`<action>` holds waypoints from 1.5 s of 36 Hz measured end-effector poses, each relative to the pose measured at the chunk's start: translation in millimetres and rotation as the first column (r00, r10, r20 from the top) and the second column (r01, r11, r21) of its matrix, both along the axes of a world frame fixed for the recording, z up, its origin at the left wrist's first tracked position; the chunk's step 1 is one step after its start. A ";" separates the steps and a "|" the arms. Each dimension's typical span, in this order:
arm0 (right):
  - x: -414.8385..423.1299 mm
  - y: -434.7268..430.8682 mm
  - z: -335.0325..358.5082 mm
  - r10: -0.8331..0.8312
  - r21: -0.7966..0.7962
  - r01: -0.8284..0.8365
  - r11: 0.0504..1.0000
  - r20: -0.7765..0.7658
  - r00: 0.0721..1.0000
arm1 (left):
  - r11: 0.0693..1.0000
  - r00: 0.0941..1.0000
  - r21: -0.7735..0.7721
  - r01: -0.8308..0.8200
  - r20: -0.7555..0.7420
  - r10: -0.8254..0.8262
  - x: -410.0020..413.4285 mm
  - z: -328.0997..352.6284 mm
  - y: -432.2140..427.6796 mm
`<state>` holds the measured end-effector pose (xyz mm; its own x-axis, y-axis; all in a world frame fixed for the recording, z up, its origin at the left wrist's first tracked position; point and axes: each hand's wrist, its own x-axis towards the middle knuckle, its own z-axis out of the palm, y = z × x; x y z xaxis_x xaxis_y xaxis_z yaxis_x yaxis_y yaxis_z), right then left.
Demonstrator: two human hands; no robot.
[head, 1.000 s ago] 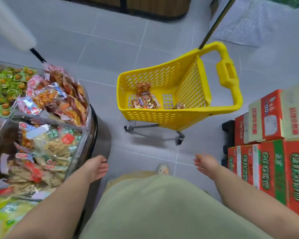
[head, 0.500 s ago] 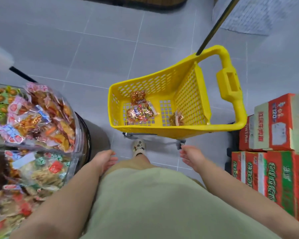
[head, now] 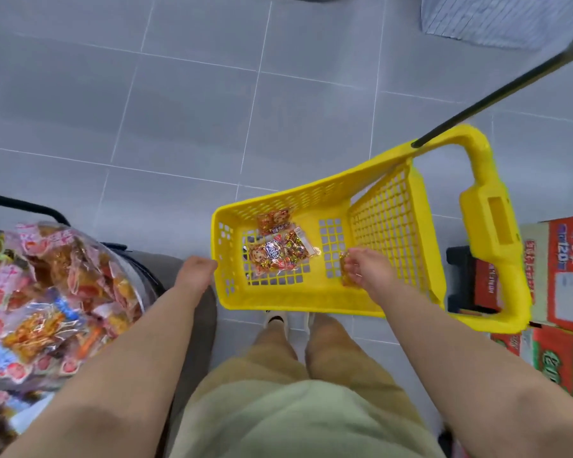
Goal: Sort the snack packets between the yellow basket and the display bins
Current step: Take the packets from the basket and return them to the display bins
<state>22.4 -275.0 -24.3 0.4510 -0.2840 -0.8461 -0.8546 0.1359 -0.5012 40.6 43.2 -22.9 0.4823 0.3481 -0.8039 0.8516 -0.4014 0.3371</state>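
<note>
The yellow basket (head: 295, 300) stands on wheels on the floor right in front of me. Inside lie a large clear packet of mixed snacks (head: 278, 254) and a red packet (head: 273, 221) behind it. My right hand (head: 368, 269) is down inside the basket, its fingers curled round a small orange packet (head: 344, 276) near the inner mesh wall. My left hand (head: 196, 274) hangs loosely curled, holding nothing, just outside the basket's left wall. At the left a clear display bin (head: 57, 292) is heaped with snack packets.
Red and green cardboard boxes (head: 563, 279) are stacked at the right, close behind the basket's handle (head: 490, 226). A black pole (head: 497, 94) slants across the upper right. Grey floor tiles (head: 179, 110) stretch ahead, with a mat (head: 497, 18) at the top right.
I have stepped up to the basket and leaned over it. My right hand went from hanging in front of the basket down into it, onto the small orange packet. My left hand moved forward to the basket's left wall.
</note>
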 end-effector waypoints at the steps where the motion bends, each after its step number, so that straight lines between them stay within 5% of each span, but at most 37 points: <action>1: 4.7 -1.1 -6.9 -0.012 -0.008 0.012 1.000 -0.007 1.000 | 0.999 0.999 0.013 0.032 0.008 -0.032 4.8 -4.3 -1.5; 5: 13.2 -3.0 -41.7 -0.013 -0.019 0.010 1.000 -0.111 0.994 | 0.999 0.999 0.024 0.025 0.021 -0.025 19.0 -35.2 -9.5; 12: 20.7 11.5 -122.9 0.336 0.025 -0.347 0.938 -0.317 0.887 | 0.985 0.988 0.096 -0.142 0.072 0.135 15.9 -94.6 -21.1; 20: 41.7 67.9 -189.4 0.656 -0.081 -0.722 0.688 -0.358 0.665 | 0.976 0.990 0.198 -0.086 0.130 0.061 12.4 -118.7 -17.2; 26: 57.6 107.4 -220.9 0.565 -0.216 -0.705 0.675 -0.464 0.682 | 0.971 0.985 0.207 -0.121 0.146 0.092 7.1 -125.2 -15.8; 31: 47.4 130.9 -224.7 0.485 -0.190 -0.620 0.761 -0.468 0.739 | 0.971 0.984 0.199 -0.131 0.148 0.102 3.5 -126.0 -14.7; 41: 33.0 152.2 -227.3 0.448 0.051 -0.461 0.886 -0.349 0.823 | 0.970 0.983 0.206 -0.129 0.156 0.098 7.4 -124.2 -15.2; 54: 29.1 123.1 -169.3 0.464 0.039 -0.464 0.885 -0.007 0.886 | 0.974 0.967 0.175 -0.145 0.236 0.102 11.2 -111.0 -21.6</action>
<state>51.5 -151.9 -193.6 0.5108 -0.0156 -0.8596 -0.8320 -0.2610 -0.4896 51.9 21.7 -133.8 0.5858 0.5515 -0.5938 0.8100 -0.3731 0.4525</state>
